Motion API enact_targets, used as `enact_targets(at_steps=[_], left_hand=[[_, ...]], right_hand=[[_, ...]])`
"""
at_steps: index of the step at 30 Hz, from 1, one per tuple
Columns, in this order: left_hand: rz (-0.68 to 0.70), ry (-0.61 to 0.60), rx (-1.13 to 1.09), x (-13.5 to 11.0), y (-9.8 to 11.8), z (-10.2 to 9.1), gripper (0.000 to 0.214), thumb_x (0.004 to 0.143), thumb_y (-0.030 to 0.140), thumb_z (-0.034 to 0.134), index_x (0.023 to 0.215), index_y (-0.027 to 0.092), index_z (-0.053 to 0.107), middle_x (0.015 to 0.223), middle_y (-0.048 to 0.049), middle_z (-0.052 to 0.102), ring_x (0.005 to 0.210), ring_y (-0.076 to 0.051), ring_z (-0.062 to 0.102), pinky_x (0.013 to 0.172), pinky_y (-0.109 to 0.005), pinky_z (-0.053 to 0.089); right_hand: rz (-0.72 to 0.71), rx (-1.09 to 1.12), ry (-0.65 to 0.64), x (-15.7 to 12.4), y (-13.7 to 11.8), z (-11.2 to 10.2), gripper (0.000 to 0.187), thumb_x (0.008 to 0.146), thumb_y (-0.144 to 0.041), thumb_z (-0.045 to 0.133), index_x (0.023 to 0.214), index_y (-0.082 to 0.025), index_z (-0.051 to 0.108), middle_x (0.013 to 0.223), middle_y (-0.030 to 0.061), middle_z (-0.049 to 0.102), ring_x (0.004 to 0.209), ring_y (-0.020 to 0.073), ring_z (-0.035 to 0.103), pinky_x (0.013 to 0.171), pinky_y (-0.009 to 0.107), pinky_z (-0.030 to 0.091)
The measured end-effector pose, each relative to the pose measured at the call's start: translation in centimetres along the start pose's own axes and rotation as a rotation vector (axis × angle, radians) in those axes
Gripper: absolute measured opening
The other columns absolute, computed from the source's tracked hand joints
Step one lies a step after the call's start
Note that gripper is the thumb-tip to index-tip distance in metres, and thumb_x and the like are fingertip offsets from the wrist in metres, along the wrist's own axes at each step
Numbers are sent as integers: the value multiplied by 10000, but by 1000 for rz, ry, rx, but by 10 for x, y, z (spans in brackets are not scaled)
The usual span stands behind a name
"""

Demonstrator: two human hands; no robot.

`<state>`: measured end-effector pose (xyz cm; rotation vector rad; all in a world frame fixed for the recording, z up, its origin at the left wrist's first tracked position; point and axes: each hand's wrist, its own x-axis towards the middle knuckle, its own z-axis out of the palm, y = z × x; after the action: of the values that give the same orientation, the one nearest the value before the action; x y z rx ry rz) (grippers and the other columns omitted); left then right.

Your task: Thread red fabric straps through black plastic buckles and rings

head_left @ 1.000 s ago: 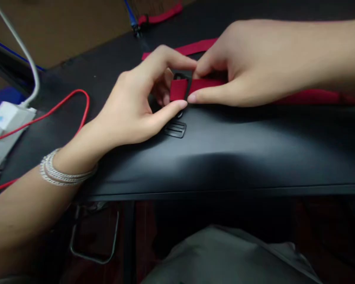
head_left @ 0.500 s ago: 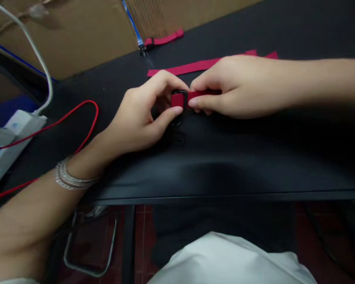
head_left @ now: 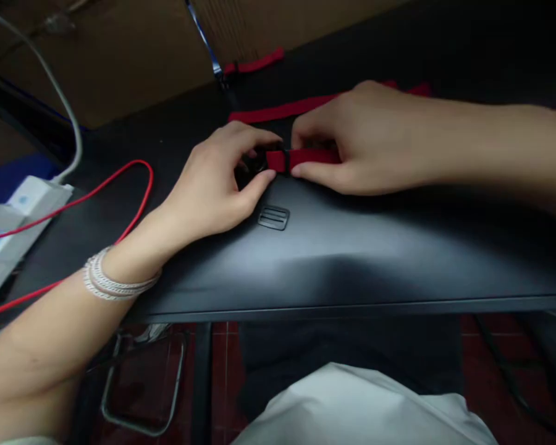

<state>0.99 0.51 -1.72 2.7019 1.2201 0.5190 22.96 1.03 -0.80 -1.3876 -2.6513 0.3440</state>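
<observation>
**A:** Starting at the near edge of the worktop [head_left: 352,272], what comes first?

**B:** A loose black slider [head_left: 273,217], lying flat just below the centre of the frame. It sits just beside the left hand [head_left: 213,182], near the thumb, and nothing holds it.

**A:** And just beyond it?

**B:** The red strap [head_left: 308,157], at centre frame. Its long axis runs left to right, almost level. The right hand [head_left: 366,145] comes in from the right edge, its grip narrow, thumb below and fingers above, pinched on the strap. The rest of the strap is hidden under that palm.

**A:** Where does the strap end?

**B:** At its left tip, in a black buckle [head_left: 259,163]. The left hand's grip is closed on that buckle, thumb and forefinger meeting round it. So the buckle lies on the left hand's side and the strap leads off rightward, the two grips close together.

**A:** Farther back?

**B:** A second red strap [head_left: 269,114] lies flat behind the hands, and a short red piece [head_left: 254,63] sits near the top. A red wire [head_left: 134,185] loops at the left.
</observation>
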Motion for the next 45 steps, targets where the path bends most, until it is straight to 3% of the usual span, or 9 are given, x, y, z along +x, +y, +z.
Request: enact_targets(at_steps=[7,14,18,24,31,36,42,45], left_hand=[[-57,0,16,1,-1,-2,304,838,181,609,1120,217,715,1049,-45,721,897,-203,659,811,-364,560],[-58,46,-61,0,1,0,319,827,152,560,1092,216,725,1034,-42,701,779,-168,629,716,-331,548],[-36,66,-64,0,0,0,308,811,135,566,1062,201,733,1000,-52,696,764,-173,623,691,-336,540],[-107,24,28,0,-5,1,294,844,191,630,1126,194,711,1083,-79,693,1006,-263,627,965,-471,522],[-54,-27,-27,0,-7,0,295,864,193,578,1139,218,682,1094,-46,700,933,-207,614,918,-400,547],[-58,-9,-57,-1,-4,0,282,886,172,565,1129,167,709,1071,-72,687,913,-181,624,830,-324,554],[-41,0,-70,-2,-4,0,270,915,166,540,1128,172,707,1098,-80,687,1022,-201,629,986,-370,536],[-38,30,-90,-3,-3,0,268,895,142,558,1109,176,717,1073,-72,675,986,-186,627,923,-331,544]], right_hand=[[-22,19,-52,0,3,-5,205,877,-390,677,922,-207,757,698,2,626,731,126,583,739,278,382],[-63,191,-145,1,8,-5,320,943,-442,603,928,-160,752,645,-26,605,627,62,506,670,235,348],[-17,179,-97,-1,1,-6,254,919,-404,639,970,-179,744,684,-20,631,622,62,492,660,252,312],[-40,186,-89,-1,0,-6,219,905,-393,641,953,-194,719,767,9,662,639,84,495,651,261,310],[-63,207,-93,2,4,-2,260,875,-431,653,954,-190,711,755,12,637,664,101,513,659,250,311],[-67,196,-98,0,4,-2,249,890,-423,628,949,-192,699,755,9,635,643,96,490,653,248,292],[-64,202,-133,-1,3,-3,223,878,-410,619,895,-193,668,722,-4,631,556,79,446,592,253,250],[-83,213,-138,-2,4,-3,228,891,-415,588,916,-206,677,706,-12,624,546,79,455,581,246,247]])
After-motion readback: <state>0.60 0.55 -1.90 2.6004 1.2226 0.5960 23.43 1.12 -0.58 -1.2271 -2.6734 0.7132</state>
